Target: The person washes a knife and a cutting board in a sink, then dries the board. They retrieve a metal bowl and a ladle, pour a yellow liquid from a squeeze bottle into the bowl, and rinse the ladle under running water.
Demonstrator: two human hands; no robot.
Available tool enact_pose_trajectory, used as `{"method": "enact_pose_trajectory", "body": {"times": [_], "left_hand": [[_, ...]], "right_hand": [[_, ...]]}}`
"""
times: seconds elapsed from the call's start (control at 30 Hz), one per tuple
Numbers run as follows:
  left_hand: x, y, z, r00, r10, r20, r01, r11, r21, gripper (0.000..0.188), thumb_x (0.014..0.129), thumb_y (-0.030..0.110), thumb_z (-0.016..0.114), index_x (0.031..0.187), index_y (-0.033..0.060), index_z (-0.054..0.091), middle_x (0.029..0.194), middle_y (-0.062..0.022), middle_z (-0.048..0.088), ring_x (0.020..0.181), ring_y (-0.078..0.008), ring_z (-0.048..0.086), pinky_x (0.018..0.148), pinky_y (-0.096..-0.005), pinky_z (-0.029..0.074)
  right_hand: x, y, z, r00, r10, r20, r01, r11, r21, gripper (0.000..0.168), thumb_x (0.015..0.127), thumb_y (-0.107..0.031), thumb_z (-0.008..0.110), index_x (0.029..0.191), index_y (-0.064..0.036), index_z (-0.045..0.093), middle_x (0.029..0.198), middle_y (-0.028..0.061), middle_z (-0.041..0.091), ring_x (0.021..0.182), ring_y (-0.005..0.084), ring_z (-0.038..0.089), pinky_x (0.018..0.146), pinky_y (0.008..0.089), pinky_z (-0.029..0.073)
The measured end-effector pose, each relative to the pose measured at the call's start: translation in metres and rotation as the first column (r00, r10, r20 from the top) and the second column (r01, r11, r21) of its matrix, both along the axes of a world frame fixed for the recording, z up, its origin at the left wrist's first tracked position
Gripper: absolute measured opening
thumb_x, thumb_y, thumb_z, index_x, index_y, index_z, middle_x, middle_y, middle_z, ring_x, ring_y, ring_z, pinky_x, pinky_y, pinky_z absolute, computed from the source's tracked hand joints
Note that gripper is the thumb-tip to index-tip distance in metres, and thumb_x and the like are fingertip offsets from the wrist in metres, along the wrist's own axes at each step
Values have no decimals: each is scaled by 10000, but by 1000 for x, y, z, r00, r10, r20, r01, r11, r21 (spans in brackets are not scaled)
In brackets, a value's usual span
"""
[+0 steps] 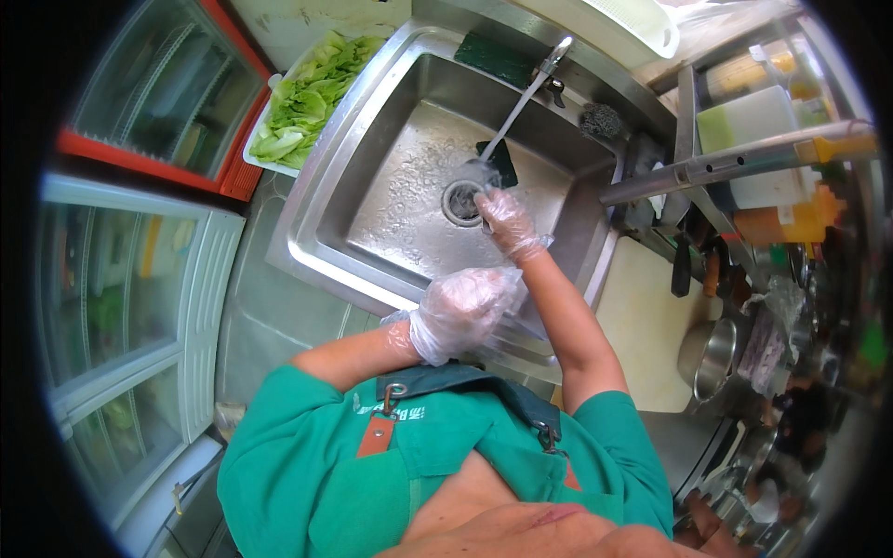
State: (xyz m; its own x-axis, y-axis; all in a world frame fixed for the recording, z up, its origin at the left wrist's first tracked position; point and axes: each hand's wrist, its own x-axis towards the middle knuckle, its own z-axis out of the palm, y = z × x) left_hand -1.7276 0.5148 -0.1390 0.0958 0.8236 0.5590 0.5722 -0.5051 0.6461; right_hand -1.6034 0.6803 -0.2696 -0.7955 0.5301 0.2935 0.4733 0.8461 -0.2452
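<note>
Both hands wear clear plastic gloves. My right hand [508,222] reaches into the stainless steel sink [398,188], its fingers at the right edge of the round drain [462,202]. Whether it grips something there is not clear. Water runs from the faucet [558,52] and lands just above the drain, on or beside a dark green scouring pad [504,167]. My left hand [464,307] is curled above the sink's near edge, close to my chest. Its loose glove hides whether anything is inside the fingers.
Lettuce leaves [307,101] fill a white basket left of the sink. Another green pad [492,59] and a steel wool scrubber [600,121] lie on the sink ledge. At right are a cutting board [631,314], a metal bowl [708,359], knives [681,265] and a metal rack [732,164].
</note>
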Motion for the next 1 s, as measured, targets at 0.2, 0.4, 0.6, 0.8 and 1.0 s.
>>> {"method": "enact_pose_trajectory", "body": {"times": [0.2, 0.4, 0.6, 0.8, 1.0], "left_hand": [[8, 0, -4, 998, -29, -50, 28, 999, -26, 234, 789, 83, 625, 1012, 19, 654, 943, -153, 669, 855, -315, 659, 741, -396, 541], [12, -3, -3, 998, -28, -59, 25, 998, -49, 273, 808, 71, 655, 1081, 79, 666, 911, -139, 675, 799, -284, 670, 668, -360, 548], [13, -8, 4, 994, -104, 36, 108, 989, -106, 203, 791, 64, 653, 989, 23, 657, 889, -158, 668, 796, -314, 657, 701, -384, 541], [15, -15, 11, 994, -102, 26, 104, 991, -85, 253, 820, 21, 619, 1062, 71, 674, 852, -128, 663, 717, -301, 640, 635, -372, 525], [18, -21, 18, 988, -152, 32, 155, 982, -105, 235, 828, 13, 615, 1045, 71, 683, 832, -132, 658, 724, -296, 643, 627, -356, 522]], "right_hand": [[-11, 11, -7, 558, -651, -515, 151, 689, -709, 100, 852, -21, 597, 947, -52, 593, 850, 108, 633, 724, 223, 636, 636, 343, 516], [-12, 30, 1, 74, -965, -253, -307, 219, -926, 144, 888, -116, 633, 983, -34, 562, 817, 142, 627, 657, 218, 650, 555, 312, 569], [10, 0, 22, 299, -906, -298, -230, 234, -945, 79, 898, -112, 614, 925, -48, 576, 771, 95, 618, 641, 190, 645, 557, 301, 564], [57, -17, 93, 300, -821, -485, -469, 316, -825, 159, 927, -154, 565, 1012, -20, 570, 855, 189, 666, 723, 280, 685, 645, 398, 590], [81, -27, 34, 388, -801, -455, -194, 412, -891, 136, 921, -170, 551, 929, -49, 613, 840, 139, 679, 729, 275, 686, 655, 413, 576]]}}
